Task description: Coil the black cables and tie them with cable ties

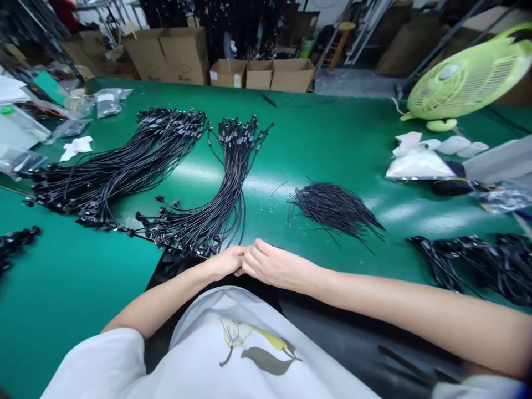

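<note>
At the table's near edge my left hand (pixel 226 262) and my right hand (pixel 266 262) meet, fingers curled together. What they pinch, if anything, is hidden behind the fingers. Just beyond my left hand lies a fanned bundle of black cables (pixel 224 194), with small connectors at both ends. A larger bundle of similar black cables (pixel 137 149) spreads to its left. Right of my hands, a loose pile of short thin black strips (pixel 334 208), perhaps cable ties, rests on the green tabletop (pixel 332 138).
A light-green fan (pixel 465 77) stands at the back right, near white rolls (pixel 455 145) and a white bag (pixel 419 165). More black cables (pixel 477 260) lie at the right. Plastic bags (pixel 108 102) sit at the back left. Cardboard boxes (pixel 291 75) stand beyond the table.
</note>
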The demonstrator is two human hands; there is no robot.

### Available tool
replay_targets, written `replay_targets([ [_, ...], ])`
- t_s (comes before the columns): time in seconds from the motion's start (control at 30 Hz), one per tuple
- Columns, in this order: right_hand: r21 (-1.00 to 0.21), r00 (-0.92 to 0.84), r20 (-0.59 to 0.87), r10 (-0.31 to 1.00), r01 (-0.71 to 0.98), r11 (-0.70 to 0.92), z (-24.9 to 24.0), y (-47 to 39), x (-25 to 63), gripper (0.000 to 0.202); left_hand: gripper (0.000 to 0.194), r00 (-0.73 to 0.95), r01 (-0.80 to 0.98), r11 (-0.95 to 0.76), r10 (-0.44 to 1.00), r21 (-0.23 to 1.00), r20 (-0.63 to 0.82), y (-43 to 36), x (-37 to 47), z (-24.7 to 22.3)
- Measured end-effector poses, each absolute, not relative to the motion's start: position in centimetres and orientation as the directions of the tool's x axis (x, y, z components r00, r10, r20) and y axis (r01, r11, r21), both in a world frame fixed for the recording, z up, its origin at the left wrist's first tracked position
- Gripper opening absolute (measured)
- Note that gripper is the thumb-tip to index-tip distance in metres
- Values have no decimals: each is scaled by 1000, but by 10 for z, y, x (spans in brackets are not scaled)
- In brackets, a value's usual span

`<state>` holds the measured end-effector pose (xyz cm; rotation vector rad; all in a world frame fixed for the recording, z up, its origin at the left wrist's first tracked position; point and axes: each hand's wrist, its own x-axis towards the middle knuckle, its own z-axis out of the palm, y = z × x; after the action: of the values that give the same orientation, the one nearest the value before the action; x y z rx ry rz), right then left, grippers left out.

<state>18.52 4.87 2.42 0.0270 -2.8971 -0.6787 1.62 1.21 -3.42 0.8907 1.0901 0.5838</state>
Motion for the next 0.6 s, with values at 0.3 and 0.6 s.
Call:
replay_targets([
  [0.3,357,-992,108,66,101,929,9,30,183,49,28,497,-69,614,705,786,-507,11,9,-34],
  [0.6,425,-944,313,99,233,875,2,64,174,30,44,294,188,295,893,937,-340,11,10,-14],
])
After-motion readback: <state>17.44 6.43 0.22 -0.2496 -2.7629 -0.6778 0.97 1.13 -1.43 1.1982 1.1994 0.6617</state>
